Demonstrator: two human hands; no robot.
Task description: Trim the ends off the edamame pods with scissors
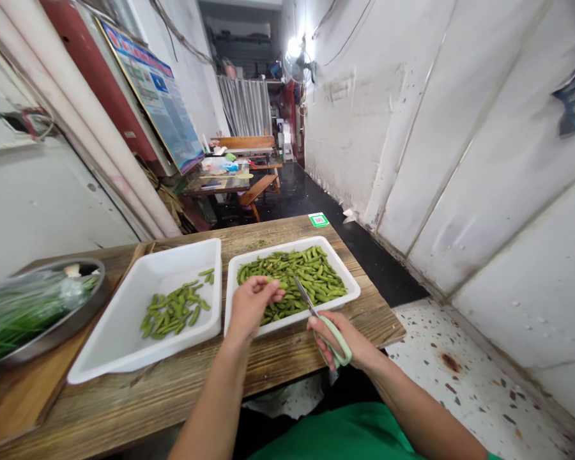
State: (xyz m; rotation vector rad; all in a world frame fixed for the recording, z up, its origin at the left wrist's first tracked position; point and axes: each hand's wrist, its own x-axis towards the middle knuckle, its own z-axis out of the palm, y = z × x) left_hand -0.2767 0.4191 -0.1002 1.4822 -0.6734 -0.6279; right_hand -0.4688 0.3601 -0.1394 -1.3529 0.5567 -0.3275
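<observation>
Over the near left part of a white tray (353, 289) heaped with green soybean pods (311, 265), my left hand (250, 303) pinches a single pod (276, 283) between thumb and fingers. My right hand (338, 335) is wrapped round the pale green handles of a pair of scissors (338, 338). Their blades point up and left over the heap, a little right of the held pod and apart from it. To the left stands a second white tray (124, 306), with a smaller pile of pods (175, 310) on its bottom.
At the far left a metal bowl (100, 281) holds bagged green stalks (23, 319), beside a wooden board (33, 396). A QR code card (319, 220) lies at the wooden table's (287, 364) far corner. Beyond are a cluttered table (215, 185) and a bench.
</observation>
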